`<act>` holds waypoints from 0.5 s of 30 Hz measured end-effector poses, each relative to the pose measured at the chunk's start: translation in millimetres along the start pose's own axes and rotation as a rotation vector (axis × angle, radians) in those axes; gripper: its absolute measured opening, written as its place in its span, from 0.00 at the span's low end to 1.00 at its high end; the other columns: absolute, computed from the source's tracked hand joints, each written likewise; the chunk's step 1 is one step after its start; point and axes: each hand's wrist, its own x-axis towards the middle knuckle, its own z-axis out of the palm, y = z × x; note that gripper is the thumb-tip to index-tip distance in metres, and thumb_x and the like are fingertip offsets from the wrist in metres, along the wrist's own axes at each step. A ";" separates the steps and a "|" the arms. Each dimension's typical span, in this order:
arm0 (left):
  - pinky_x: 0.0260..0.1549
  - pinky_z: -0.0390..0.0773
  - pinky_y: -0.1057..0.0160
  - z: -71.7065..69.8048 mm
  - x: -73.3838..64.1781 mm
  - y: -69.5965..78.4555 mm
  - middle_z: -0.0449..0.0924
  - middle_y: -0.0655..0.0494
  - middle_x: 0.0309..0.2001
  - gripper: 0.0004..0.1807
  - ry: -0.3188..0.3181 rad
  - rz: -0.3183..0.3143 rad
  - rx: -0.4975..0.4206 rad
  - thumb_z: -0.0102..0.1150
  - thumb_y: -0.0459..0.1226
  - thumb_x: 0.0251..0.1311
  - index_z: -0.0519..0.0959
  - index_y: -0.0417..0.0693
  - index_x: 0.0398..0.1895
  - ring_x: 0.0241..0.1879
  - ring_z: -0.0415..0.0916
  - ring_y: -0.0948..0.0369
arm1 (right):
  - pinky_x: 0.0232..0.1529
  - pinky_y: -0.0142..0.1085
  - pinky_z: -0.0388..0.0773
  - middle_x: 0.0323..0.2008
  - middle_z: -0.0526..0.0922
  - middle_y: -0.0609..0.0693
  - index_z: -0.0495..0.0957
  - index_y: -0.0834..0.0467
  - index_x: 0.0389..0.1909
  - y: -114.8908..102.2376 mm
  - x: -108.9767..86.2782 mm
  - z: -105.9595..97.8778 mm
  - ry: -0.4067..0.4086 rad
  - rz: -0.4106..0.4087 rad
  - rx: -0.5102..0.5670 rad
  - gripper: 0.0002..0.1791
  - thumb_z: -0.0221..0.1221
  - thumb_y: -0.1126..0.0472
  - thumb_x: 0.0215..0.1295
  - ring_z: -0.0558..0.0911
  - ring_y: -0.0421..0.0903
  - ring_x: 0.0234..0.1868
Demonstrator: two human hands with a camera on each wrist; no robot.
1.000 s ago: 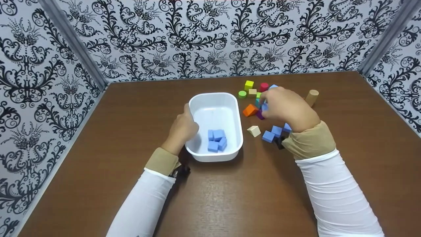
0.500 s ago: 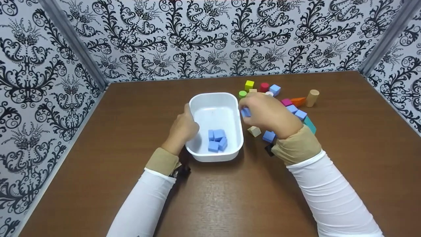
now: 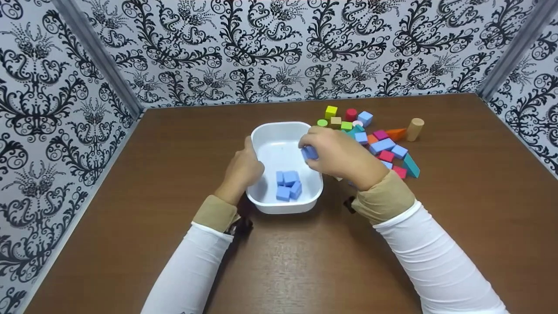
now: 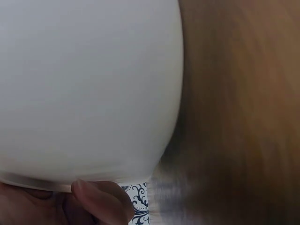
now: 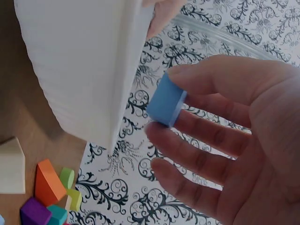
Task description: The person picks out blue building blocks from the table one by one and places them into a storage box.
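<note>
A white plastic tub (image 3: pixel 283 209) stands on the brown table, with several blue blocks (image 3: pixel 289 178) inside toward its near end. My left hand (image 3: pixel 243 167) grips the tub's left rim; in the left wrist view the curled fingers (image 4: pixel 101 201) show at that edge. Over the tub's right rim, my right hand (image 3: pixel 342 157) pinches a small blue block (image 5: pixel 165 100) between thumb and fingertips. The block is above the tub's inside, apart from the blocks lying there.
Right of the tub lies a loose group of coloured blocks, among them a yellow cube (image 3: pixel 331 112), a red cylinder (image 3: pixel 351 115) and a teal piece (image 3: pixel 411 166). An upright wooden cylinder (image 3: pixel 415 129) stands at their right. A patterned wall (image 3: pixel 279 52) closes off the back.
My right hand has moved left from the block group to above the tub's right rim, bringing a blue block along. The left hand and the tub have stayed put.
</note>
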 end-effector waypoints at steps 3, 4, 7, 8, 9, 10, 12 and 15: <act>0.58 0.80 0.43 -0.3 -0.6 0.3 0.76 0.34 0.68 0.46 0.002 0.000 -0.004 0.51 0.31 0.69 0.42 0.45 0.87 0.59 0.79 0.45 | 0.58 0.48 0.83 0.49 0.85 0.57 0.86 0.61 0.56 -3.7 1.9 3.8 -0.013 -0.034 0.007 0.18 0.71 0.62 0.66 0.84 0.54 0.49; 0.58 0.80 0.43 -0.2 -0.6 0.2 0.76 0.34 0.67 0.46 0.003 0.002 -0.005 0.51 0.31 0.69 0.43 0.45 0.87 0.59 0.79 0.44 | 0.58 0.48 0.83 0.49 0.85 0.57 0.86 0.61 0.56 -5.0 2.5 5.1 -0.018 -0.048 0.011 0.19 0.71 0.61 0.66 0.84 0.54 0.49; 0.59 0.79 0.43 -0.2 -0.7 0.3 0.76 0.33 0.68 0.46 0.003 0.003 -0.002 0.51 0.31 0.69 0.42 0.44 0.87 0.60 0.79 0.44 | 0.56 0.48 0.84 0.49 0.85 0.56 0.87 0.60 0.57 -8.7 3.4 9.1 -0.026 -0.098 0.030 0.19 0.71 0.61 0.67 0.84 0.53 0.48; 0.60 0.79 0.43 -0.2 -0.7 0.3 0.76 0.33 0.68 0.46 0.002 0.003 0.000 0.51 0.31 0.69 0.42 0.44 0.87 0.60 0.79 0.44 | 0.56 0.47 0.84 0.49 0.84 0.56 0.87 0.61 0.57 -9.7 3.6 10.7 -0.029 -0.116 0.040 0.19 0.71 0.61 0.67 0.84 0.53 0.48; 0.60 0.79 0.43 -0.2 -0.7 0.4 0.76 0.33 0.68 0.46 0.002 0.004 0.001 0.51 0.31 0.69 0.42 0.44 0.87 0.60 0.79 0.44 | 0.56 0.47 0.83 0.49 0.84 0.56 0.87 0.61 0.57 -10.6 3.7 12.4 -0.034 -0.131 0.052 0.19 0.71 0.61 0.67 0.84 0.53 0.48; 0.59 0.79 0.43 -0.1 -0.6 0.4 0.76 0.33 0.68 0.46 0.002 0.004 0.001 0.51 0.32 0.69 0.42 0.44 0.87 0.59 0.79 0.44 | 0.57 0.47 0.83 0.48 0.84 0.56 0.87 0.60 0.57 -11.3 3.8 14.1 -0.038 -0.143 0.063 0.18 0.71 0.61 0.67 0.84 0.52 0.48; 0.59 0.80 0.43 -0.2 -0.7 0.5 0.76 0.33 0.68 0.46 0.000 0.006 0.004 0.51 0.32 0.69 0.42 0.43 0.87 0.59 0.79 0.44 | 0.57 0.46 0.83 0.48 0.84 0.55 0.87 0.60 0.57 -12.3 4.4 17.7 -0.044 -0.166 0.084 0.18 0.71 0.62 0.68 0.84 0.52 0.47; 0.58 0.80 0.43 -0.3 -0.7 0.1 0.77 0.32 0.67 0.47 0.007 0.014 0.009 0.51 0.32 0.69 0.42 0.42 0.87 0.58 0.80 0.43 | 0.59 0.45 0.83 0.48 0.84 0.55 0.87 0.60 0.56 -12.5 5.8 23.6 -0.053 -0.184 0.104 0.17 0.70 0.63 0.68 0.84 0.51 0.48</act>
